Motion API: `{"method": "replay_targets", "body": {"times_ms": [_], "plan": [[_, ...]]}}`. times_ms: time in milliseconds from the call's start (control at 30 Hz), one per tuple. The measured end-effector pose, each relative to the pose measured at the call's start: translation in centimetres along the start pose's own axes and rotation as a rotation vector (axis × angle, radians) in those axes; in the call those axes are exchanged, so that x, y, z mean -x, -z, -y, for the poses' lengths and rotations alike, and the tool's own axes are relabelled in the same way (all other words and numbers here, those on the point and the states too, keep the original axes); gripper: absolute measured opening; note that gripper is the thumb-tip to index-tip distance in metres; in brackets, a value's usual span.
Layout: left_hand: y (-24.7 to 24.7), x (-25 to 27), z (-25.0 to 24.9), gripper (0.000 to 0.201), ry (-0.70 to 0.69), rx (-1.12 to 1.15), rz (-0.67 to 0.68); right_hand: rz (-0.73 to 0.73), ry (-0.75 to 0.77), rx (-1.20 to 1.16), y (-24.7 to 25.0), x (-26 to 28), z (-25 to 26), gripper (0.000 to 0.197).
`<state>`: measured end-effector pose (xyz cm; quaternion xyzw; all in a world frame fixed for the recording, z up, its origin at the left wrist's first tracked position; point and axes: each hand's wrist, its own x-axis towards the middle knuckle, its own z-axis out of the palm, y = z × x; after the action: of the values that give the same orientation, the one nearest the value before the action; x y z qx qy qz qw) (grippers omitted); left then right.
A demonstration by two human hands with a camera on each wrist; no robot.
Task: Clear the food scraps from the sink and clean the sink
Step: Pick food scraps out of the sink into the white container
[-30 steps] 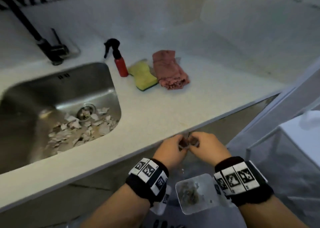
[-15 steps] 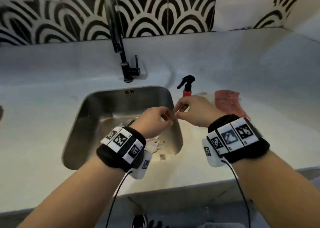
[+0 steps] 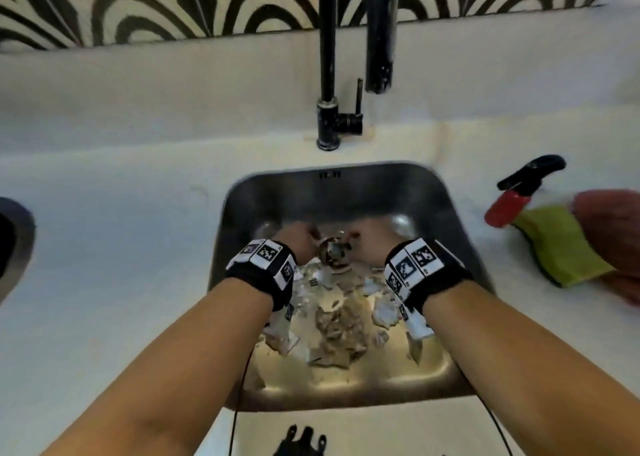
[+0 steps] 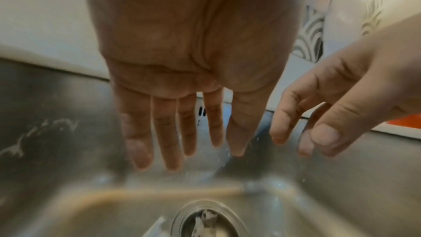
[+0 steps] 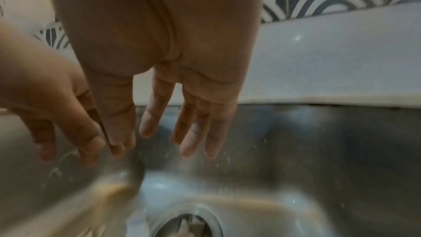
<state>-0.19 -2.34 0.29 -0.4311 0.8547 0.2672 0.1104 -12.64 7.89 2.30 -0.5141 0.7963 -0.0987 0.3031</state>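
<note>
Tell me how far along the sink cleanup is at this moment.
Early. Nothing looks finished: pale food scraps still litter the sink floor and sit in the drain strainer. In hand: left hand and right hand hang open and empty just above the strainer. Left: removing scraps, then washing; spray bottle and sponge lie untouched on the counter.

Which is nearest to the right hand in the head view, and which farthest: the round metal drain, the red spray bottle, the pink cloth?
1. Round metal drain, just left of the right hand, inside the sink.
2. Red spray bottle, on the counter to the right.
3. Pink cloth, farther right, at the frame edge.
</note>
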Motion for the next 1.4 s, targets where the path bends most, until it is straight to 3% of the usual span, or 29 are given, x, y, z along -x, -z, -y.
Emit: {"method": "replay_targets", "body": {"times_ms": [233,400,533,633,800,867,933,1000,1100,1267,1400], "plan": [[-6.9,-4.8,4.9,0.051,0.091,-0.081,0.205,0.212,-0.02,0.08,-7.0,-5.4,-1.1,0.04],[-9.3,-4.7,5.8,0.053,0.084,-0.272,0.242,0.341,0.025,0.115,-10.9,-7.3,-2.6,0.055],[-11.0,-4.5,7.0,0.064,0.154,-0.228,0.219,0.4,-0.002,0.154,-13.3,-8.0,-3.6,0.063],[-11.3,-4.4,7.0,0.058,0.157,-0.224,0.207,0.346,-0.018,0.171,-14.9,-7.8,-3.7,0.055],[-11.3,-4.6,7.2,0.037,0.15,-0.186,0.292,0.435,0.09,0.373,-15.6,-6.5,-3.3,0.07],[-11.4,-4.9,7.5,0.03,0.158,-0.162,0.295,0.459,0.091,0.385,-15.8,-6.0,-3.2,0.063],[-11.1,-4.9,7.4,0.026,0.151,-0.14,0.277,0.432,0.093,0.358,-15.8,-6.0,-3.1,0.04],[-11.0,-4.8,7.4,0.025,0.169,-0.12,0.254,0.4,0.085,0.296,-15.4,-6.0,-3.1,0.029],[-10.8,-4.7,7.3,0.025,0.218,-0.077,0.208,0.321,0.049,0.178,-14.2,-6.1,-3.1,0.026],[-9.1,-4.5,5.8,0.017,0.182,-0.035,0.077,0.135,0.005,0.014,-10.7,-5.3,-3.3,0.017],[-7.1,-3.8,2.8,0.021,0.151,0.069,-0.008,0.094,-0.016,0.003,-7.3,-3.8,-3.5,0.016]]}}
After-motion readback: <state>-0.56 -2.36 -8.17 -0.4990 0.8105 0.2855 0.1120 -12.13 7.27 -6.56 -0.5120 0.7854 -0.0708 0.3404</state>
